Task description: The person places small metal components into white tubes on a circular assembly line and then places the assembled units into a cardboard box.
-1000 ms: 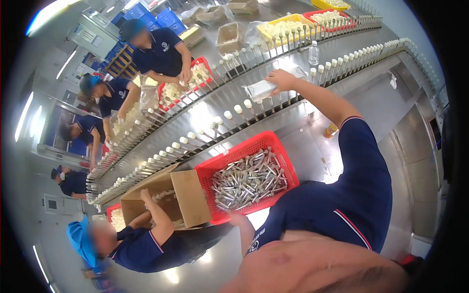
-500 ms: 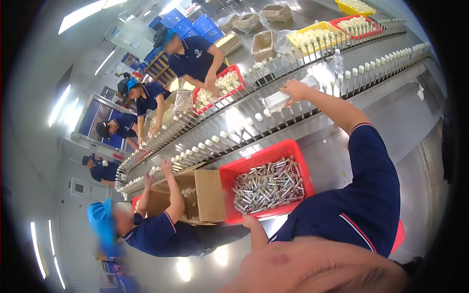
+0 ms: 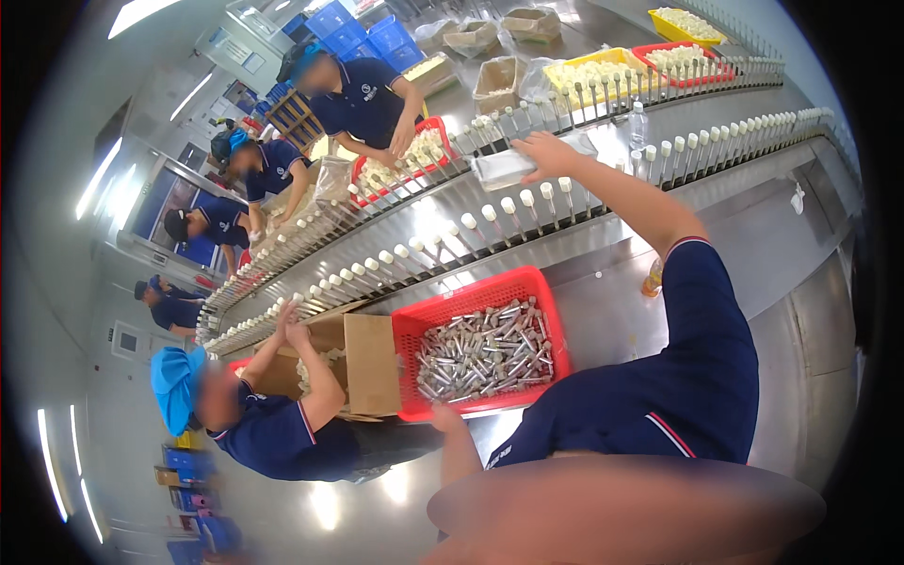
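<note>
Steel conveyor line (image 3: 527, 247): right hand (image 3: 546, 155) flat on white pouch (image 3: 504, 169).

Cardboard box (image 3: 363, 363), blue crates (image 3: 350, 21), yellow tray (image 3: 692, 24).

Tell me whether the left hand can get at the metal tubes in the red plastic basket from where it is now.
Probably yes. The left hand sits at the near edge of the red plastic basket, which is open-topped, and nothing covers the metal tubes.
</note>
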Tool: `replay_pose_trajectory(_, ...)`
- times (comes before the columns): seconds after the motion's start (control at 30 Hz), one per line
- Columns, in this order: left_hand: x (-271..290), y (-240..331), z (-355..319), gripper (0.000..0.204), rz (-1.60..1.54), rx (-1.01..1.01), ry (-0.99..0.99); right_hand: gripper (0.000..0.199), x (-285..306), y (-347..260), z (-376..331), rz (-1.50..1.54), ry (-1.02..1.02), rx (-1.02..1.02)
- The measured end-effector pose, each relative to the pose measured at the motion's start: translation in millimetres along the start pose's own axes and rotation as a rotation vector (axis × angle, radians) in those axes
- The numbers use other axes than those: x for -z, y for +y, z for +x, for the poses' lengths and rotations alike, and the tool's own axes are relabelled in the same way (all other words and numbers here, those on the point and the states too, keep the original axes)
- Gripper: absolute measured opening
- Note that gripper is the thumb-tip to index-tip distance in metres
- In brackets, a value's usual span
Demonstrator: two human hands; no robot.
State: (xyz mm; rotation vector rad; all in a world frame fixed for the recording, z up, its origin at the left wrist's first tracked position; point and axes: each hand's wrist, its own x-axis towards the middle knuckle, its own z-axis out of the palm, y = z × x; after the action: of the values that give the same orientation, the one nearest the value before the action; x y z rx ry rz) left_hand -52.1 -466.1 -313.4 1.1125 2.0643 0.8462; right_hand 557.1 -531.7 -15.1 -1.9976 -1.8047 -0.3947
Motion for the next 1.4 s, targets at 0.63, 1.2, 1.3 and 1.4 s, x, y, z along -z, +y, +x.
replay_pose_trajectory(0.63,11.2,46.5,-32.0,0.05,-0.03,0.122,0.063,0.078,-14.5,34.3,-32.6,-0.105,-0.214,0.101)
replay_pose_trajectory(1.2,2.9,31.7,-20.0,0.05,-0.086,0.161,0.068,0.078,-44.0,14.8,-36.1,-0.061,-0.276,0.006)
replay_pose_trajectory(1.3,3.4,32.5,-13.9,0.051,-0.204,0.17,0.038,0.078,-38.8,29.4,-39.3,-0.044,-0.189,0.037)
replay_pose_trajectory(1.4,4.9,23.6,-13.9,0.043,-0.203,0.134,0.053,0.076,-31.5,27.5,-22.8,-0.056,-0.052,0.027)
